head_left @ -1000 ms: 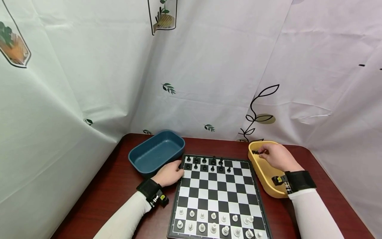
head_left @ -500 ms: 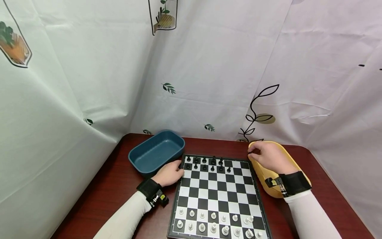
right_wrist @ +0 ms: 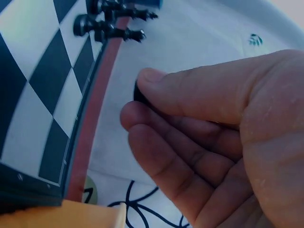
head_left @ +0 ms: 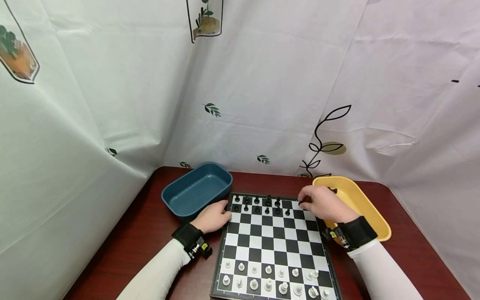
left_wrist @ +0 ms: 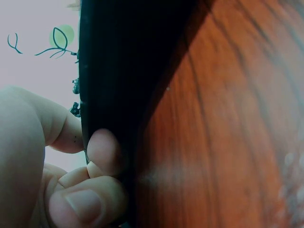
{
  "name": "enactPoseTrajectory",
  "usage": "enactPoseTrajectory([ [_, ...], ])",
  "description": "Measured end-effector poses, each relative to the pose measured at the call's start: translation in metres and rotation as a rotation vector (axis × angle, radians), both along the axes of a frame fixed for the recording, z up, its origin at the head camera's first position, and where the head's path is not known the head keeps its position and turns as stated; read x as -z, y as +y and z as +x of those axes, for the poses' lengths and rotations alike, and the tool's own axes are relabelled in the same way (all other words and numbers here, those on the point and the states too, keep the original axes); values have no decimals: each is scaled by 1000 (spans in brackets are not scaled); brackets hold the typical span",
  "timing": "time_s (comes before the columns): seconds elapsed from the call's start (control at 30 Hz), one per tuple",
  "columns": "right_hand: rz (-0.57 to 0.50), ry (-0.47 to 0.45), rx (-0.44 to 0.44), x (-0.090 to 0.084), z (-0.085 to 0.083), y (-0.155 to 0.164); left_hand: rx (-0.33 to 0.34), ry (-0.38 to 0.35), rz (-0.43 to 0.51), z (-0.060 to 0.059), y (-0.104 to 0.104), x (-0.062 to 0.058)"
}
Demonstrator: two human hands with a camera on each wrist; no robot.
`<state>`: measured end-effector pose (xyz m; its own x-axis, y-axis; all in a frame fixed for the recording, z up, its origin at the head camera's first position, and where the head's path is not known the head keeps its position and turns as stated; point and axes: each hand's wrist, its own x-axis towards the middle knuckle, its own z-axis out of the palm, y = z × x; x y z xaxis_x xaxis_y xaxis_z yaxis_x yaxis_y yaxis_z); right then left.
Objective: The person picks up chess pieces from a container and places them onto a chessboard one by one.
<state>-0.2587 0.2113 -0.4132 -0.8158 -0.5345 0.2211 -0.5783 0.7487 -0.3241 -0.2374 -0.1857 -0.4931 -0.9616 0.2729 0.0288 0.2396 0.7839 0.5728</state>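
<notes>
In the head view my right hand is over the far right corner of the chessboard. Thumb and fingertips pinch a small black chess piece, mostly hidden by them, so its kind does not show. My left hand grips the board's left edge; the left wrist view has its thumb and fingers at the dark rim. Several black chess pieces stand in two rows at the far left of the board. White chess pieces line the two near rows.
A yellow bin is right of the board, with a few dark pieces in it, partly behind my right hand. A blue bin stands to the left. Behind the brown table hangs a white patterned cloth.
My right hand has moved left out of the yellow bin to the board's far right corner, carrying the black chess piece. My left hand has stayed at the board's edge.
</notes>
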Motion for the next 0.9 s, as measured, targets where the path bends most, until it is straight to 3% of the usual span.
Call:
enactPoseTrajectory([
  [0.3,78,-69,-3,10,2,-9,-2,-11,2,1,2,-2],
  [0.9,187,-59,-10,21,-3,-15,0,-1,-2,2,1,-6],
])
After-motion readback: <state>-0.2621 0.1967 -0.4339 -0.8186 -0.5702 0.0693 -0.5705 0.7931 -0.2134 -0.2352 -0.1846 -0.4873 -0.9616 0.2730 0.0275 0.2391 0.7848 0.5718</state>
